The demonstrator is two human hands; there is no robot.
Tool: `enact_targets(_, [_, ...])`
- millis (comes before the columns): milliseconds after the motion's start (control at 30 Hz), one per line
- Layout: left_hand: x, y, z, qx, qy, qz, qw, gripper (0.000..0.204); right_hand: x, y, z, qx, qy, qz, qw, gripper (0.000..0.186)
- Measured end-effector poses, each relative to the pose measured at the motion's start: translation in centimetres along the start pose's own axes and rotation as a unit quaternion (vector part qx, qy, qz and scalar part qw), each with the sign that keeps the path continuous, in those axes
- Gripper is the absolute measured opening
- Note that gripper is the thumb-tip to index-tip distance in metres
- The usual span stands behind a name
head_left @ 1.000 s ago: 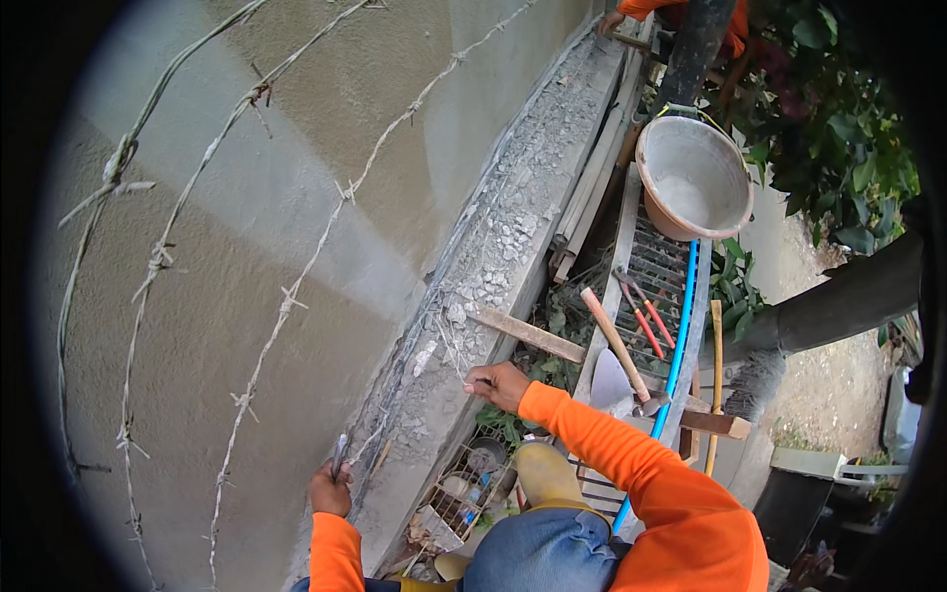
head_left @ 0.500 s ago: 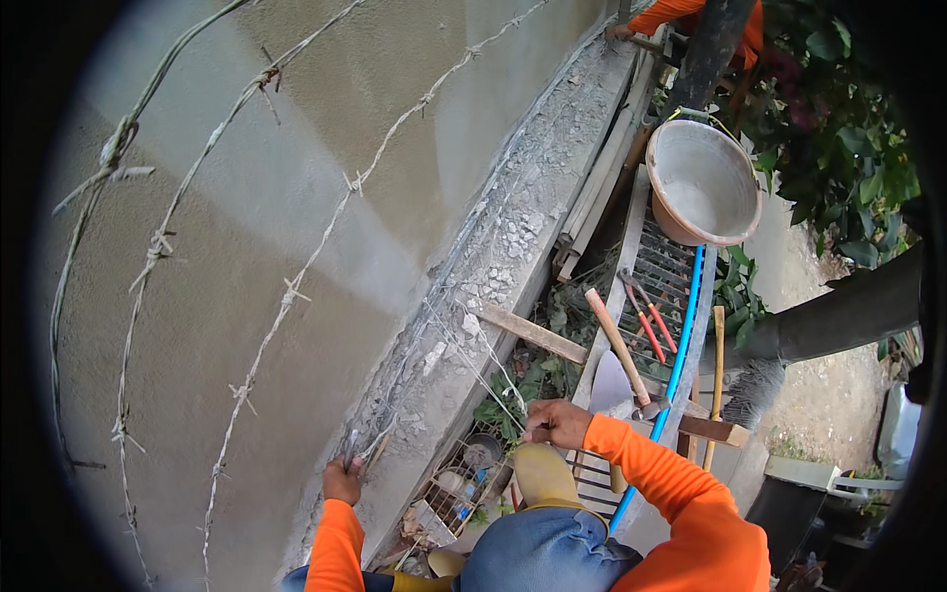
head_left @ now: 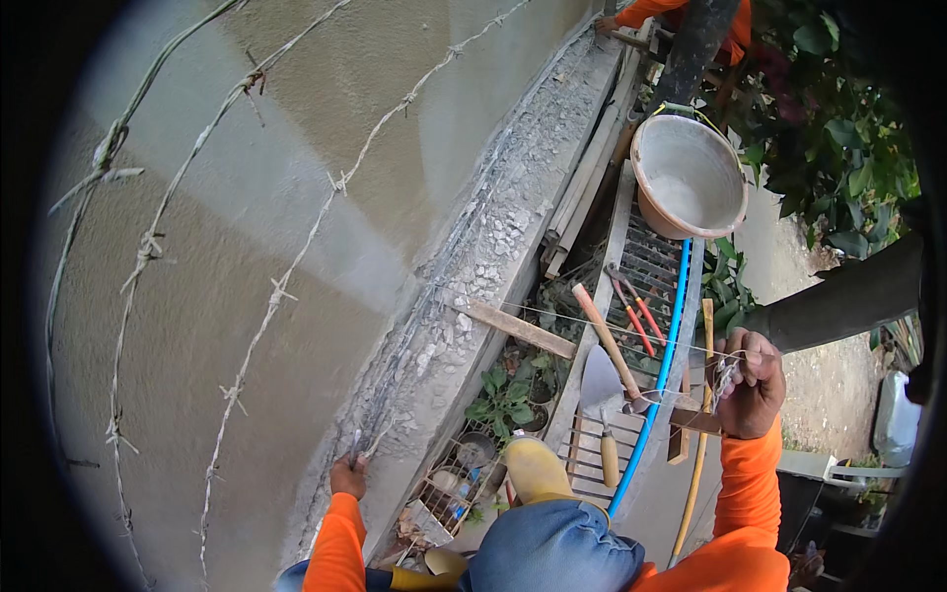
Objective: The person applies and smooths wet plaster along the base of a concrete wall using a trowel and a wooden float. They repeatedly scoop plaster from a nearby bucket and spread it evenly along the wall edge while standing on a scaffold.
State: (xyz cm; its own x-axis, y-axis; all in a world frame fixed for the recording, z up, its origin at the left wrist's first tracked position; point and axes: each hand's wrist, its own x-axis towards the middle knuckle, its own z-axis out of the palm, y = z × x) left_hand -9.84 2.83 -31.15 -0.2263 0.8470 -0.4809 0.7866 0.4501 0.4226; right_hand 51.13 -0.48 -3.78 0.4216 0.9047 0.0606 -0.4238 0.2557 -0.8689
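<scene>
My right hand (head_left: 758,397) is raised above the right side of the slatted rack, fingers closed around a tangled bundle of white string (head_left: 728,376). A thin line stretches from that bundle leftward to the chipped concrete ledge (head_left: 483,259). At the near end of the ledge, beside the wall, my left hand (head_left: 347,477) is closed on a small thing that I cannot make out. Between my hands lie a hammer (head_left: 604,333), a trowel (head_left: 600,383) and red-handled pincers (head_left: 639,314). A wooden batten (head_left: 523,329) juts out from the ledge.
Strands of barbed wire (head_left: 276,293) cross in front of the wall on the left. A bucket (head_left: 688,178) sits on the rack's far end, beside a blue pipe (head_left: 675,331). Potted plants and a wire basket (head_left: 459,483) are below. Another person's orange sleeve (head_left: 643,12) shows at the far end.
My right hand has moved from above my knee up and to the right, drawing the string out across the rack. My left hand stays at the ledge. The view has shifted slightly.
</scene>
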Motion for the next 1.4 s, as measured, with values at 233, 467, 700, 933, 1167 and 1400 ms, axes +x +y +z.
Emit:
enact_targets(233, [-0.7,1.0,0.3,-0.029,-0.046,-0.033,0.998,0.019,1.9,-1.3,6.4,-0.023,-0.152,0.180,0.972,0.027])
enact_targets(467, [-5.4,12.2,-1.3,0.119,0.214,0.242,0.939,0.026,0.5,1.2,8.3,-0.167,-0.524,0.151,0.821,0.021])
enact_targets(700, [-9.7,30.2,-0.3,-0.561,-0.336,-0.075,0.753,0.045,-4.5,14.0,8.5,-0.158,-0.577,0.170,0.783,0.021])
enact_targets(933, [-12.6,28.7,-5.2,-0.532,-0.263,-0.083,0.800,0.028,1.2,19.1,-3.0,-0.524,-0.050,0.049,0.849,0.035])
enact_targets(1167, [-18.6,25.5,-6.5,-0.475,-0.241,-0.081,0.843,0.022,9.2,21.0,-14.3,-0.847,-0.045,0.086,0.523,0.052])
enact_targets(1400, [-19.6,22.4,-4.2,-0.596,-0.146,-0.201,0.764,0.031,11.8,21.1,-16.2,-0.827,-0.085,0.096,0.547,0.029])
